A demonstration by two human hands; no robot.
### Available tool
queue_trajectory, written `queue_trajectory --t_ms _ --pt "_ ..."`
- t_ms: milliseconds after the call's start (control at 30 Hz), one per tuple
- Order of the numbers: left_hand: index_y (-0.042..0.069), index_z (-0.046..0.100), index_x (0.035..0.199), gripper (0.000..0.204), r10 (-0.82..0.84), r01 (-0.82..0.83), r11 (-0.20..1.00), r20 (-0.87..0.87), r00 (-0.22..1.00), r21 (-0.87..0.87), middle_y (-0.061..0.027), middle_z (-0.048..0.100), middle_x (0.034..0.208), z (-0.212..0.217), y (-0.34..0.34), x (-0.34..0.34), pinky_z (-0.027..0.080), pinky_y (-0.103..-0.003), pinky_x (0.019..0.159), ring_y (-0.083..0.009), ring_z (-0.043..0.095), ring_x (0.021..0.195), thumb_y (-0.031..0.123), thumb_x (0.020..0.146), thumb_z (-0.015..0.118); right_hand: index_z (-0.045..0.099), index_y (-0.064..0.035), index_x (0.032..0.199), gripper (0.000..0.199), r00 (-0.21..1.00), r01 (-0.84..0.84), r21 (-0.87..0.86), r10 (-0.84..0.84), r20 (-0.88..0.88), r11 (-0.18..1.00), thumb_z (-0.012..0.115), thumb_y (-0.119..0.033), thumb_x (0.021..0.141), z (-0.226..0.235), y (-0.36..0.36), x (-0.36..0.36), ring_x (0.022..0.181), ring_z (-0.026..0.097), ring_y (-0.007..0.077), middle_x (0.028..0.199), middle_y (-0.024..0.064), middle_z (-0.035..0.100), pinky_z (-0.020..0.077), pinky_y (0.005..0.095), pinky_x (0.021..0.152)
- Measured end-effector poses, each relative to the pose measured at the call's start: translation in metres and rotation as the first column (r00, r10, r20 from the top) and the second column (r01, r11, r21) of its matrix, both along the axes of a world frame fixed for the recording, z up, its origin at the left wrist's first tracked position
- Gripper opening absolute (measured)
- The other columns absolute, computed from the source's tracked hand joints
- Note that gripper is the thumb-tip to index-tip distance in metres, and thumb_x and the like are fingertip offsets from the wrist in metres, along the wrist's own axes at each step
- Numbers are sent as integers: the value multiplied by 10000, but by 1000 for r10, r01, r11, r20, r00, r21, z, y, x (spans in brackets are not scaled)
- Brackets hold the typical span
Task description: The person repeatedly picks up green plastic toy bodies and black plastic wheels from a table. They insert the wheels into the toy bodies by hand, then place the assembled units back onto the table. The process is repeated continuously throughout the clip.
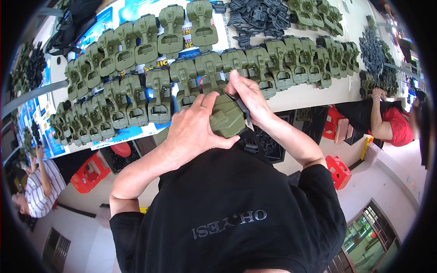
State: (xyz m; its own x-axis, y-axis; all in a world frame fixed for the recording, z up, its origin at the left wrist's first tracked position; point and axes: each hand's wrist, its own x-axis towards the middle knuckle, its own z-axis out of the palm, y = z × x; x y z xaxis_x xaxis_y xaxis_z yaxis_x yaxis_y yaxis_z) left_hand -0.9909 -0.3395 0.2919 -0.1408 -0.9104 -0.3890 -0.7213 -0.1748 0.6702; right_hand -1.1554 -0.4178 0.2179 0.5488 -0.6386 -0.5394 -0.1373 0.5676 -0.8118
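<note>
Close to my chest, at the table's near edge, I hold an olive-green plastic toy vehicle body [226, 119]. My left hand [193, 123] wraps its left side, thumb along the lower edge and fingers over the top. On the right side my right hand [253, 99] grips a dark grey plastic part [243, 107] against the body, thumb pointing up. Whether that part is fastened, I cannot tell. Just beyond my hands stand rows of similar green vehicle bodies [159, 95] on the table.
A heap of dark grey plastic parts [259, 18] lies at the far middle of the table. Below the edge sits a black crate [271, 148] of dark parts. Red stools [90, 174] stand on the floor. Co-workers sit at left [43, 184] and right [391, 123].
</note>
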Motion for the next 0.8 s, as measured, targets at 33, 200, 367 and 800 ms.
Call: queue_trajectory --t_ms 33,200,367,800 --pt "-49 426 1213 913 -19 20 998 17 1000 -60 -178 560 1007 -3 2 1 540 -407 711 -332 649 800 482 563 785 603 -48 815 568 1000 5 42 -5 -16 999 374 -554 936 11 2 5 729 491 103 779 45 557 406 256 685" --pt "-8 441 1234 943 -84 82 992 -18 996 -96 -148 556 1009 1 14 0 529 -401 715 -333 635 809 408 488 841 600 -28 902 691 994 -107 230 112 -10 967 274 -637 918 29 19 5 838 514 142 854 68 576 415 300 790" --pt "-26 466 1175 897 -272 269 896 42 961 -353 -115 514 946 13 33 1 483 -350 678 -250 609 725 372 461 836 590 32 934 600 959 -253 -224 274 67 941 264 -471 968 41 41 -10 863 556 208 888 135 607 426 333 805" --pt "65 440 1257 925 -183 184 971 20 983 -150 -121 539 1014 7 2 19 508 -413 729 -327 624 810 354 478 846 612 -19 984 515 989 87 101 -98 108 991 348 -461 963 10 32 25 840 564 156 944 86 622 433 308 843"
